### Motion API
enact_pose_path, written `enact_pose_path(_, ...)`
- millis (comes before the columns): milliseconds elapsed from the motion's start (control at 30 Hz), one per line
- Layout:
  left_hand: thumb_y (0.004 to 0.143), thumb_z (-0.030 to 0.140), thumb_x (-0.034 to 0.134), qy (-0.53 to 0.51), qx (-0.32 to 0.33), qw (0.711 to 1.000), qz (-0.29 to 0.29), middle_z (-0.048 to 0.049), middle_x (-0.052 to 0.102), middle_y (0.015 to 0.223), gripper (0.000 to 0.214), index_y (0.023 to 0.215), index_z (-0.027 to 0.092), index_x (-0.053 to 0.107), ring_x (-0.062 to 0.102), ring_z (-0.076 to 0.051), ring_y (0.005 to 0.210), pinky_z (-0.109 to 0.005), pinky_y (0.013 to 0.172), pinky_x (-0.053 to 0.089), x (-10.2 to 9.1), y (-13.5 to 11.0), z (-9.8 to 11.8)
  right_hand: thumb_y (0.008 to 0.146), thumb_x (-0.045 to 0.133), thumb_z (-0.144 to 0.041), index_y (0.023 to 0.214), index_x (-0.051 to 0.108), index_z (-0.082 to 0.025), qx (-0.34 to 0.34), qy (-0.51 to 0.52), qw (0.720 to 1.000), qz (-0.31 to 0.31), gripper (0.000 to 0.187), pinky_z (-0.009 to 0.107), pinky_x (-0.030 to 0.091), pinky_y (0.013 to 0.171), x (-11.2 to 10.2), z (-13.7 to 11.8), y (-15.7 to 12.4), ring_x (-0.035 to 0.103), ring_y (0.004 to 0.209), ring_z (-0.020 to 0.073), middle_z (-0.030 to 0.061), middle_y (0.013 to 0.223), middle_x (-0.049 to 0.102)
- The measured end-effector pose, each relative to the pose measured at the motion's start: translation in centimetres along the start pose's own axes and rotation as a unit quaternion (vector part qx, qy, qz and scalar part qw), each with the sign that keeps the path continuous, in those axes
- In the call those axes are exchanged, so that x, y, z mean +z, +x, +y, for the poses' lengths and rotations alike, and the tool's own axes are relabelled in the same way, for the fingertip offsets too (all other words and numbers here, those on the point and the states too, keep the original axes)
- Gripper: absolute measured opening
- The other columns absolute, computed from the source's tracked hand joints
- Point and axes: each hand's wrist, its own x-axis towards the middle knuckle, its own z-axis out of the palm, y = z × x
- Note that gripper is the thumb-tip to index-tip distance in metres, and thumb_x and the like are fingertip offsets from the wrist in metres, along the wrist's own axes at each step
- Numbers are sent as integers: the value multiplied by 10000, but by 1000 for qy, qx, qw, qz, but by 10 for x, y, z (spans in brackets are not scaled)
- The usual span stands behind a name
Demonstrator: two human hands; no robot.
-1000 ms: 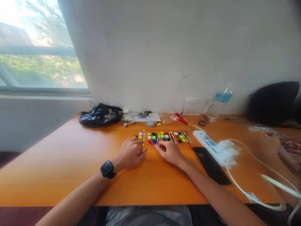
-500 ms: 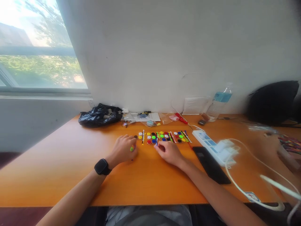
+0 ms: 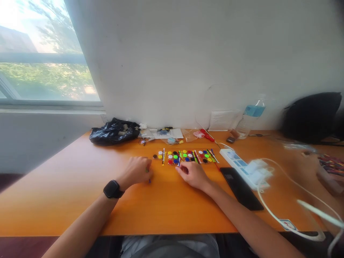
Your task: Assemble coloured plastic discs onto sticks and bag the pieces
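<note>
My left hand (image 3: pixel 137 170), wearing a black watch (image 3: pixel 113 189), is held in a pinch left of the small colored pieces. A bit of green (image 3: pixel 146 170) shows between its fingers, like the small green disc seen there earlier, and a blue tip (image 3: pixel 149 181) shows below. My right hand (image 3: pixel 194 174) rests on the table with fingers curled, by a blue and white stick (image 3: pixel 179 162); whether it grips anything is hidden. Beyond the hands lie groups of round discs (image 3: pixel 170 162) and thin sticks (image 3: pixel 163 157) in several colors. One dark disc (image 3: pixel 155 156) lies nearest my left hand.
At the back are a black plastic bag (image 3: pixel 114 132), a red-handled screwdriver (image 3: pixel 206 135) and a water bottle (image 3: pixel 249 120). To the right lie a white power strip (image 3: pixel 236 163) with cables and a black phone (image 3: pixel 240 188). Another person's hand (image 3: pixel 309 163) is at the far right.
My left hand has moved a little to the left, away from the dark disc, with the green piece now less visible. My right hand has hardly moved.
</note>
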Motion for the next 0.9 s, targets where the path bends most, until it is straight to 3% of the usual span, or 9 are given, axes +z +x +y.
enact_pose_path(367,774,280,605,18,-16,1000,-14,-47,700,755,137,671,213,546,610,-218,690,-308,612,261,0,0,-7,971,587,-417,714,617,-206,3,-7,1000,-12,334,262,306,603,1,-2,-1,569,613,141,9,658,670)
enact_pose_path(533,921,459,574,-8,-17,999,33,-35,699,766,303,741,215,564,621,-209,713,-294,626,289,-4,3,-9,970,588,-399,708,616,-202,2,-14,1000,-23,330,267,290,596,3,-4,-2,555,605,139,11,654,665)
enact_pose_path(633,979,423,514,-20,-12,999,45,-16,725,822,260,836,228,610,641,-197,738,-285,624,309,-13,7,-4,973,582,-380,701,601,-200,-4,-15,1000,-26,327,271,274,587,6,-4,-3,537,590,134,8,639,647)
enact_pose_path(767,971,351,524,-13,22,999,32,-9,768,977,175,984,262,675,684,-203,827,-281,636,351,-26,25,4,972,581,-376,706,583,-200,-10,-13,999,-28,319,265,269,581,8,-5,-5,530,592,131,3,644,644)
enact_pose_path(900,923,299,562,-31,16,999,-20,-36,778,1079,228,1092,253,708,709,-222,922,-285,719,444,-25,64,3,966,589,-375,679,554,-197,-12,-11,999,-29,339,261,270,579,8,-5,-5,510,583,128,5,638,636)
